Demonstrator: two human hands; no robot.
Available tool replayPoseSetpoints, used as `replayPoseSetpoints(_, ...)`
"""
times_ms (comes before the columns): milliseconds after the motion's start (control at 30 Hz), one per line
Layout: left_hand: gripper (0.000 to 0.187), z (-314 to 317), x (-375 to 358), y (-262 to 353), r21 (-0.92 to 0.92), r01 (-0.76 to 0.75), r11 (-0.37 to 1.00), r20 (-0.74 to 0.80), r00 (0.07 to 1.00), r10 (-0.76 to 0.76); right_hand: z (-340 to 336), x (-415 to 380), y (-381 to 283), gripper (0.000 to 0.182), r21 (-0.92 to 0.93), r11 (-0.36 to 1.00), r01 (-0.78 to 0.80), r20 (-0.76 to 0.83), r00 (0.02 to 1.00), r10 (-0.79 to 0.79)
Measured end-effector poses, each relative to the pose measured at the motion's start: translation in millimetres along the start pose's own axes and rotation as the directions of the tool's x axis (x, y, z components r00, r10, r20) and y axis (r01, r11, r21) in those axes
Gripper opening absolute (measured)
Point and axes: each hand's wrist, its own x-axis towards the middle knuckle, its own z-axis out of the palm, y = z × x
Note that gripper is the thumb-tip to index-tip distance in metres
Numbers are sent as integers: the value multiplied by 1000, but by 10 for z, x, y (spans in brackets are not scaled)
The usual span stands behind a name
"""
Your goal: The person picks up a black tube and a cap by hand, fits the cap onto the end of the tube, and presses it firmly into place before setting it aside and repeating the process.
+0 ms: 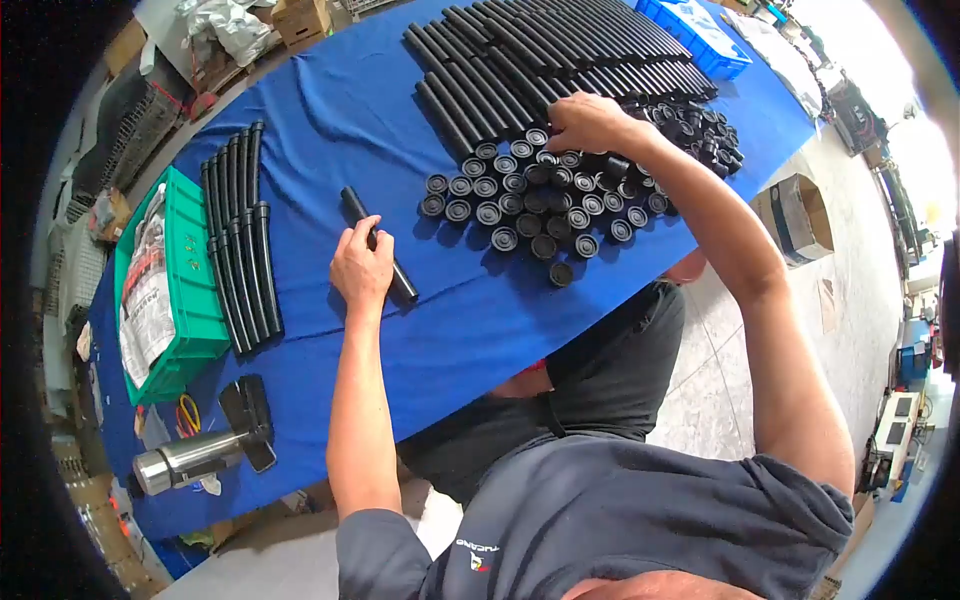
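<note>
My left hand (363, 262) is wrapped round a short black tube (403, 283), whose two ends stick out past the fingers at a slant over the blue cloth. Ahead and to the right, my right hand (592, 124) reaches in at the edge of a spread of round black caps (503, 238), fingers curled down among them. Its fingertips are partly hidden, and I cannot tell what they pinch. Most of the caps lie with their ringed faces up. Just beyond that hand are rows of black tubes (470, 95) laid side by side.
At the left, capped black tubes (240, 240) lie in two rows beside a green crate (190, 330) holding newspaper. A steel flask (190, 460) and a dark phone-like object (247, 415) lie near the front left. A blue bin (715, 55) stands at the far right; a cardboard box (800, 220) is on the floor.
</note>
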Motion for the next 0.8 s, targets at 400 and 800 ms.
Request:
replayPoseSetpoints(400,25,-15,-11,-1,12,-12,1000,-10,1000,12,134,2,-227,54,5,1000,20,41,999,-21)
replayPoseSetpoints(800,25,10,-20,-33,-1,-11,1000,-17,1000,11,71,-325,323,42,-182,983,-14,183,982,48)
